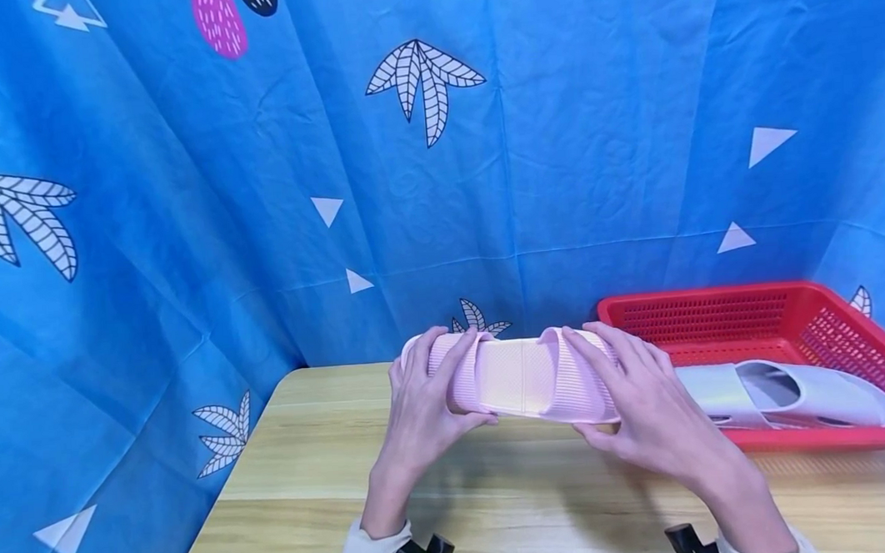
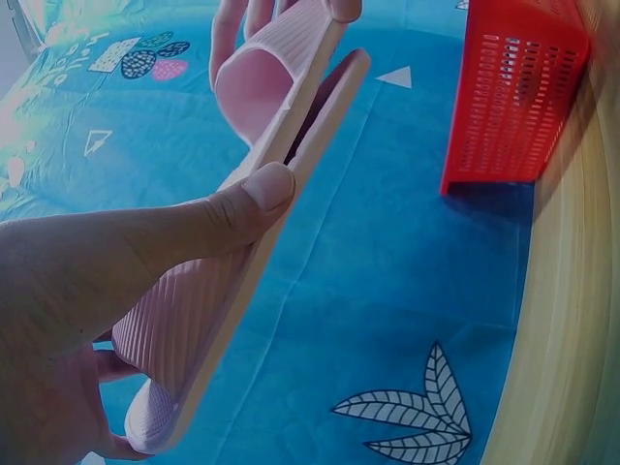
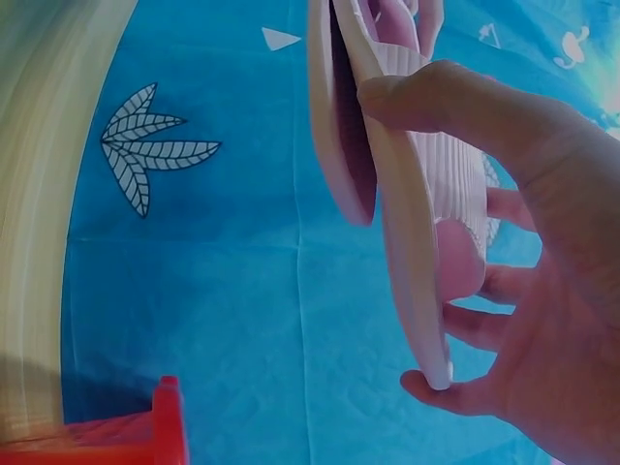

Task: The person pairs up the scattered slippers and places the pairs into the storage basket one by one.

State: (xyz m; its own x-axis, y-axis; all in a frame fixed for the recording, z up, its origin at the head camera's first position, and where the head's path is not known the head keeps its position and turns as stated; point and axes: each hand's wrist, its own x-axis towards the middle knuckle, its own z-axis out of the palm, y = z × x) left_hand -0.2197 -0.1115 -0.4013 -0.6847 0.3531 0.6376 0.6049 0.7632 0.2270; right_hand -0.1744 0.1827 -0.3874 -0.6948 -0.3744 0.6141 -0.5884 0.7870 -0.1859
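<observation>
A pair of pink slippers (image 1: 519,377) is held up above the wooden table, overlapping lengthwise with a ribbed strap towards each end. At the left end, my left hand (image 1: 423,407) grips them, fingers over the strap and thumb along the near edge. My right hand (image 1: 648,403) holds the right end the same way. In the left wrist view the left thumb presses the side of the pink slippers (image 2: 189,310). The right wrist view shows a dark gap between the two soles of the pink slippers (image 3: 402,213).
A red perforated basket (image 1: 721,441) stands on the right of the wooden table (image 1: 311,484). White slippers (image 1: 846,389) lie inside it, partly hidden by my right hand. Behind and to the left hangs a blue patterned cloth (image 1: 593,135).
</observation>
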